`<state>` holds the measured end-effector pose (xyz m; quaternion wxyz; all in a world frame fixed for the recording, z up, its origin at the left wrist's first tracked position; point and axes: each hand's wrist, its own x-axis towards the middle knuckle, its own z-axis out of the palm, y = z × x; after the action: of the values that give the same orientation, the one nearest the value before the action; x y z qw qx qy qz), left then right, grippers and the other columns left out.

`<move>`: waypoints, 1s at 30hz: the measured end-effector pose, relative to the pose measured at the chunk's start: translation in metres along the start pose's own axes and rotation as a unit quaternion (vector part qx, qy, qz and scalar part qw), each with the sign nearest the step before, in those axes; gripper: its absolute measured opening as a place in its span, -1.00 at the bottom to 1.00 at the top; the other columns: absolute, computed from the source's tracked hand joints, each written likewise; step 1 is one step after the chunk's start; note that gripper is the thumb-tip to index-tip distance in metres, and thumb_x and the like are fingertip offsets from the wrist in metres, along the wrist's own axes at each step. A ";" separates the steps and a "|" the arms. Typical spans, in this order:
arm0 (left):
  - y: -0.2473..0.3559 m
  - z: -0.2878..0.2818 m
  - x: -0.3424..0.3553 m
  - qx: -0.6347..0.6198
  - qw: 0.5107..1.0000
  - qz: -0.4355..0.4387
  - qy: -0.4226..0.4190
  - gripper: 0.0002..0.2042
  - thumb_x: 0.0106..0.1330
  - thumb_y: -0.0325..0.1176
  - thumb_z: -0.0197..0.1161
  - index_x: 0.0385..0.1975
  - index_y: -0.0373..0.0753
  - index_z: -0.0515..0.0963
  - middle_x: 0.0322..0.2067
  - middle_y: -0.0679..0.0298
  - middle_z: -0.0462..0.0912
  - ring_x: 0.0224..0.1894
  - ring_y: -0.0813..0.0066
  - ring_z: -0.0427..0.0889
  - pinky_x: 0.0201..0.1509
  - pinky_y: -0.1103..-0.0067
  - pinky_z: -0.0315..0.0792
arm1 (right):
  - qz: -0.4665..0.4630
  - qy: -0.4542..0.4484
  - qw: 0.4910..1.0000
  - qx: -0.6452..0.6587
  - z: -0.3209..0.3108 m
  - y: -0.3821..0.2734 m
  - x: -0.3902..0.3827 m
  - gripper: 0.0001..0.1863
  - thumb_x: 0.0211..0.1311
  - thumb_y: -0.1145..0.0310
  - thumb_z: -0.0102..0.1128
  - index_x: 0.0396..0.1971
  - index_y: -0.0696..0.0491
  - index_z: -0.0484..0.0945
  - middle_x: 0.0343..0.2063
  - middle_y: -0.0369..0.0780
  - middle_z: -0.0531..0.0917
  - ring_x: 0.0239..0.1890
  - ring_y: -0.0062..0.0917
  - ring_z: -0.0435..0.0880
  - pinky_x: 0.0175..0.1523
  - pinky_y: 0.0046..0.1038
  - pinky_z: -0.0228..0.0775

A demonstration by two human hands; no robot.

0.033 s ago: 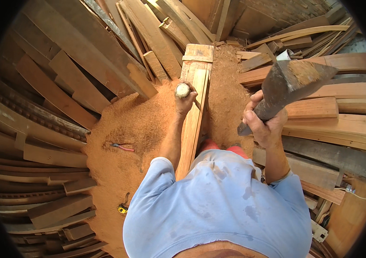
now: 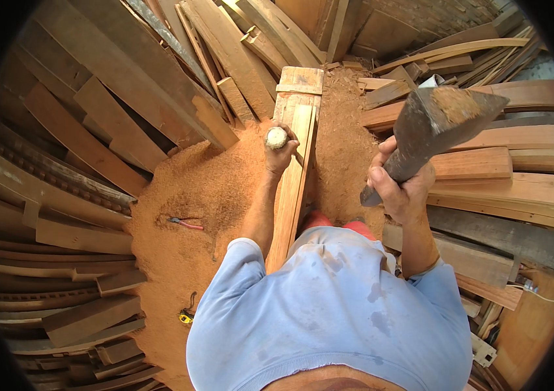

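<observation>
My left hand is closed around an upright tool, probably a chisel, with a pale round handle top; its lower end is mostly hidden. It stands over a long pale wooden strip lying on a worn plank bench in front of me. My right hand grips the narrow end of a heavy dark mallet, whose broad wedge-shaped head, worn tan on top, is raised to the right of the bench.
Leaning boards and stacked curved timbers surround me. Red-handled pliers and a yellow tape measure lie in sawdust left of the bench. A white cord is at lower right.
The mallet head has shifted very slightly up and to the left. My left hand and the tool in it look unmoved.
</observation>
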<state>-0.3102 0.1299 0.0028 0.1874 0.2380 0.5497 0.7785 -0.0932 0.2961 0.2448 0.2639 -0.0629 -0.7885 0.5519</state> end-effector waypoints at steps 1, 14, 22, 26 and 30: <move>-0.004 0.000 -0.001 -0.017 1.000 0.016 -0.007 -0.69 0.16 -0.69 0.28 -0.16 -0.19 0.45 -0.38 0.32 0.61 -0.32 0.56 0.63 -0.18 0.57 0.61 | 0.000 -0.005 1.000 -0.015 0.000 -0.001 0.002 -0.67 0.32 0.46 0.32 0.01 0.22 0.48 -0.50 -0.21 0.64 -0.49 -0.64 0.62 -0.35 -0.52 0.51; -0.002 0.022 -0.012 0.117 0.993 -0.020 -0.002 -0.81 0.18 -0.59 0.33 -0.31 -0.19 0.48 -0.43 0.40 0.55 -0.36 0.62 0.57 -0.24 0.56 0.55 | -0.040 0.051 0.996 0.065 0.014 0.001 0.022 -0.68 0.33 0.51 0.30 0.02 0.23 0.47 -0.49 -0.18 0.63 -0.49 -0.60 0.63 -0.35 -0.53 0.52; -0.015 0.026 -0.021 0.082 0.995 -0.024 -0.043 -0.80 0.25 -0.63 0.27 -0.25 -0.23 0.42 -0.43 0.32 0.51 -0.47 0.59 0.57 -0.56 0.56 0.61 | -0.106 0.057 0.989 0.082 0.017 -0.014 0.041 -0.65 0.37 0.52 0.27 0.09 0.22 0.42 -0.48 -0.19 0.60 -0.48 -0.57 0.60 -0.31 -0.48 0.55; -0.003 0.024 -0.026 0.006 0.998 -0.056 0.016 -0.83 0.17 -0.61 0.30 -0.29 -0.23 0.50 -0.45 0.41 0.55 -0.37 0.63 0.53 -0.23 0.58 0.51 | -0.128 0.066 0.986 0.090 0.014 -0.016 0.049 -0.65 0.39 0.53 0.25 0.10 0.21 0.42 -0.48 -0.19 0.60 -0.47 -0.57 0.59 -0.30 -0.46 0.56; -0.013 0.014 -0.015 0.037 0.999 -0.030 -0.008 -0.81 0.24 -0.62 0.27 -0.24 -0.25 0.43 -0.41 0.30 0.53 -0.43 0.59 0.58 -0.48 0.55 0.65 | -0.134 0.083 0.981 0.116 0.017 -0.021 0.050 -0.66 0.40 0.54 0.24 0.10 0.21 0.43 -0.47 -0.19 0.60 -0.46 -0.58 0.59 -0.28 -0.44 0.57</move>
<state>-0.2895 0.1360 -0.0077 0.2062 0.2342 0.5832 0.7500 -0.1396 0.2938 0.2764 0.4056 0.0293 -0.6960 0.5918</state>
